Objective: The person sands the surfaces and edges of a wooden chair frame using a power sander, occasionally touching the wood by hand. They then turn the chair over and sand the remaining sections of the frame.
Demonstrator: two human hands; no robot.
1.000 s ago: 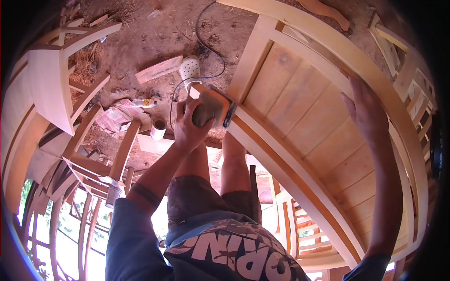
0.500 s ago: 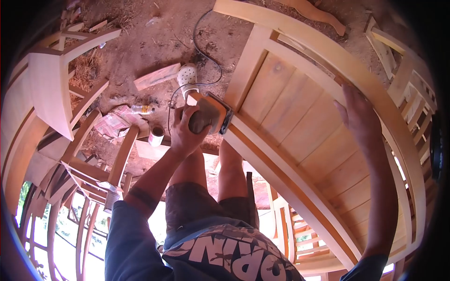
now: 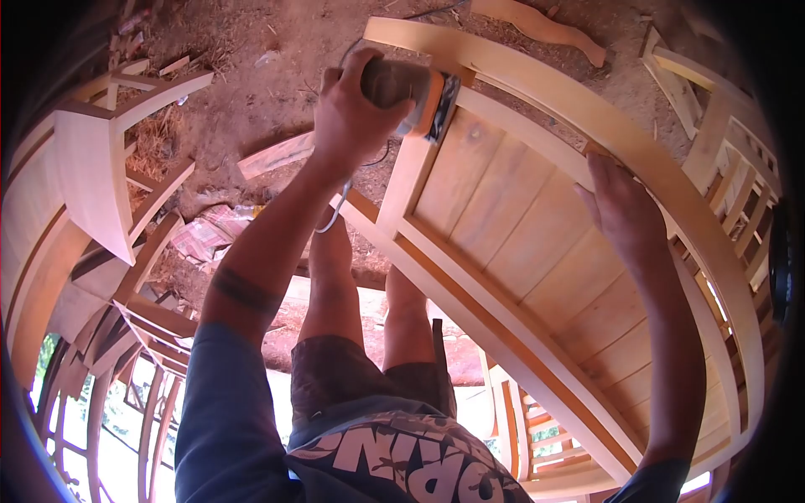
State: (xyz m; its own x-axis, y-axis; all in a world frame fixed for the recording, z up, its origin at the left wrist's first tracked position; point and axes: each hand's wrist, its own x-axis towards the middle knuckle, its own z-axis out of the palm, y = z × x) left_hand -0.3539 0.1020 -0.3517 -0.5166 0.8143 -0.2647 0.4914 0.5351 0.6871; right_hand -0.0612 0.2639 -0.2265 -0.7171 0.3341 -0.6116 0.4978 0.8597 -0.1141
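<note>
My left hand (image 3: 356, 121) is closed around an orange and dark grey electric sander (image 3: 404, 92). The sander's black pad faces the end upright of a large wooden panel frame (image 3: 401, 189), close to its upper corner; whether it touches is hard to tell. The frame has a curved top rail (image 3: 537, 75) and plank infill (image 3: 520, 201), and leans across my right side. Over the inner curved rail, my right hand (image 3: 625, 201) grips the frame, its thumb on the plank side and its fingertips near the gap below the outer rail.
A power cord (image 3: 335, 214) hangs below the sander by my leg. Curved wooden furniture parts (image 3: 88, 168) are stacked at left, and slatted frames (image 3: 738, 168) stand at right. A loose board (image 3: 272, 155) and a shaped wooden piece (image 3: 545, 25) lie on the dirt floor.
My left hand has carried the sander up and to the right, from the frame's lower corner along the end upright toward the top. My right hand stays on the rail, shifted slightly in view.
</note>
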